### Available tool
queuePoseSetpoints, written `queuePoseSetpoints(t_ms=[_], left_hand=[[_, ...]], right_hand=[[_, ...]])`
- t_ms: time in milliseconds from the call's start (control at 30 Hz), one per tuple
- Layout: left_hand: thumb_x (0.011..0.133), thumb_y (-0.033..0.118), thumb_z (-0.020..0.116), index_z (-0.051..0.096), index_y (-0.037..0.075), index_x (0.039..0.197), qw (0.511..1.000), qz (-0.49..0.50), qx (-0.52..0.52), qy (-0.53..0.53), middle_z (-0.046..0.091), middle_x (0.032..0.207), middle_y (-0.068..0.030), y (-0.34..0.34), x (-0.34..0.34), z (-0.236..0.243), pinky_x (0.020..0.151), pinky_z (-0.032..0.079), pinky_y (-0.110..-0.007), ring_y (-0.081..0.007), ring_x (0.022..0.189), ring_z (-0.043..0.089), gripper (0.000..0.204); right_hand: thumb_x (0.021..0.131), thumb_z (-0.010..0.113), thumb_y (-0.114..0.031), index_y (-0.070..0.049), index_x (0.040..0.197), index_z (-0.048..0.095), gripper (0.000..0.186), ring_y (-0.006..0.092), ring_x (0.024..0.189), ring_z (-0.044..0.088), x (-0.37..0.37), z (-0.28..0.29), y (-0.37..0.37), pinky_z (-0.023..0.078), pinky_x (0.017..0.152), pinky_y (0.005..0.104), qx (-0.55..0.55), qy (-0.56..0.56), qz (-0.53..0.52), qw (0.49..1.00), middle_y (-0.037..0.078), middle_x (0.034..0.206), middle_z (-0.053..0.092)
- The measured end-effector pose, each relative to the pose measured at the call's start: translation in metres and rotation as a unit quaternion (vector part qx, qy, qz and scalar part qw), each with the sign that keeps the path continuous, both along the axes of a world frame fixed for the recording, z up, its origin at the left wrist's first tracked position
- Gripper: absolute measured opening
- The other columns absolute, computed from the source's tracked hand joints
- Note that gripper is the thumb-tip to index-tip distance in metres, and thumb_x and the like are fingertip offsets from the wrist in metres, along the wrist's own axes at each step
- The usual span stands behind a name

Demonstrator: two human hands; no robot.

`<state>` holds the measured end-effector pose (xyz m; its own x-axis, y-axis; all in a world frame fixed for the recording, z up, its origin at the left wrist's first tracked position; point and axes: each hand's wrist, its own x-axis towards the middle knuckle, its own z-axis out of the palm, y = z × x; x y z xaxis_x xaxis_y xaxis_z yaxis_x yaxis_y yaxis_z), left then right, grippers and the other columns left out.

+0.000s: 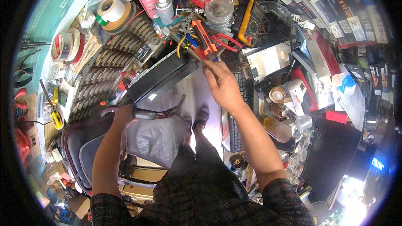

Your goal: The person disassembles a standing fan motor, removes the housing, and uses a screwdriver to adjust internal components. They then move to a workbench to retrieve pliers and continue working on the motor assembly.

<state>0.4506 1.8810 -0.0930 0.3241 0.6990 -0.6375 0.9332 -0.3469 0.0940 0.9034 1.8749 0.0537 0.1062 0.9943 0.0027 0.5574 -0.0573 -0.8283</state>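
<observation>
Head cam: I'm seeing the long blk case [165, 77] slanting across ctr of frame, lower L to upper R, btwn both hands. Its upper R end is sitting just beside the curled fingers of the R hand [220, 84]; can't tell if they're gripping it. L hand [124, 116] is reaching in at ctr-left, near the case's lower L end, by the chair armrest [146, 114]; its fingers are mostly hiding, so can't tell if they're clenched or holding. Yellow multimeter [251, 23] is lying upper R of ctr, keyboard [235, 136] R of ctr.
</observation>
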Motion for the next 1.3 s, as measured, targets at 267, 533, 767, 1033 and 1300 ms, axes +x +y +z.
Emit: queuePoseSetpoints(t_ms=[267, 533, 767, 1033, 1300], left_hand=[[0.062, 0.032, 0.095, 0.069, 0.003, 0.106, 1.000, 0.008, -0.016, 0.014, 0.074, 0.100, -0.0225, 0.002, 0.000, -0.005, 0.087, 0.056, -0.051, -0.0429, 0.100, 0.071, 0.059], [0.061, 0.039, 0.096, 0.074, 0.006, 0.104, 1.000, -0.008, -0.013, 0.001, 0.074, 0.100, -0.0227, 0.000, -0.008, -0.015, 0.087, 0.056, -0.050, -0.0444, 0.099, 0.071, 0.058], [0.061, 0.032, 0.094, 0.068, 0.001, 0.110, 0.999, 0.024, -0.019, -0.011, 0.072, 0.106, -0.0246, 0.001, 0.003, 0.004, 0.093, 0.054, -0.049, -0.0417, 0.106, 0.069, 0.063], [0.061, 0.034, 0.095, 0.067, 0.001, 0.105, 1.000, -0.007, 0.018, -0.017, 0.073, 0.102, -0.0243, 0.000, -0.001, 0.000, 0.088, 0.055, -0.051, -0.0446, 0.100, 0.071, 0.062], [0.059, 0.034, 0.094, 0.069, 0.003, 0.102, 0.999, 0.026, -0.001, -0.044, 0.073, 0.102, -0.0236, 0.003, 0.007, 0.005, 0.089, 0.055, -0.051, -0.0443, 0.100, 0.070, 0.059]], right_hand=[[0.106, 0.052, -0.014, -0.001, 0.145, 0.053, 0.040, 0.0245, 0.097, 0.068, 0.025, 0.007, 0.011, 0.053, 0.091, 0.0331, 0.012, 0.004, 0.015, 1.000, 0.015, 0.121, 0.065], [0.108, 0.049, -0.016, 0.002, 0.146, 0.051, 0.042, 0.0198, 0.089, 0.070, 0.038, 0.024, 0.022, 0.057, 0.084, 0.0333, -0.059, 0.155, -0.055, 0.985, 0.014, 0.117, 0.068], [0.095, 0.067, -0.015, 0.003, 0.113, 0.070, 0.025, 0.0397, 0.095, 0.071, 0.026, 0.006, 0.007, 0.057, 0.085, 0.0428, 0.013, -0.026, -0.081, 0.996, 0.023, 0.107, 0.071], [0.096, 0.069, -0.018, 0.002, 0.110, 0.070, 0.025, 0.0411, 0.091, 0.071, 0.004, -0.011, 0.010, 0.057, 0.080, 0.0442, 0.065, -0.089, -0.111, 0.988, 0.024, 0.101, 0.072], [0.095, 0.067, -0.022, -0.004, 0.114, 0.072, 0.026, 0.0404, 0.092, 0.071, 0.013, -0.025, 0.017, 0.057, 0.081, 0.0487, 0.048, -0.066, -0.110, 0.991, 0.022, 0.103, 0.073]])
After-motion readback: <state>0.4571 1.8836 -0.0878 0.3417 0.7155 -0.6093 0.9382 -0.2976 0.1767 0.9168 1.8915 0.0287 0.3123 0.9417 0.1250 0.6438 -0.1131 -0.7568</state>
